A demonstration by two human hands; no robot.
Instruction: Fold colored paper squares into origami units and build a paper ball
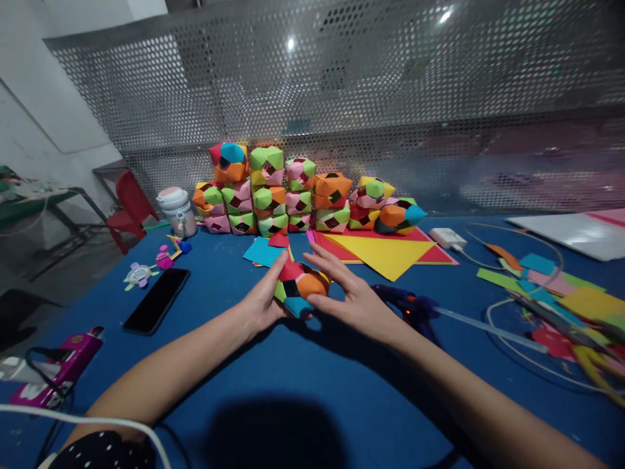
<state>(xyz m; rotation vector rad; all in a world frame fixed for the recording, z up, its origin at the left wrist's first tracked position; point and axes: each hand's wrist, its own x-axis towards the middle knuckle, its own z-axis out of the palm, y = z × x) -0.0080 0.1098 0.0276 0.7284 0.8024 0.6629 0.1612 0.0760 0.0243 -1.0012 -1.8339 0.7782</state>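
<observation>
A folded paper ball (295, 284) in red, orange, blue and green, with dark diamond-shaped gaps, is between my hands over the middle of the blue table. My left hand (266, 298) grips its left side, thumb on top and fingers hidden beneath. Around the right side curves my right hand (354, 293), its fingers over the top and its thumb against the orange part. Just behind the ball lie blue and red paper pieces (263, 251). Near my right wrist, a dark glue gun (413, 306) with a lit orange light and a long clear stick rests on the table.
Stacked paper balls (268, 202) line the back before a perforated metal screen (342, 85). Yellow and red sheets (385, 251) lie there. Paper scraps (547, 280) and a white cable are right; a phone (157, 301), cup (176, 212) and purple power strip (63, 368) left.
</observation>
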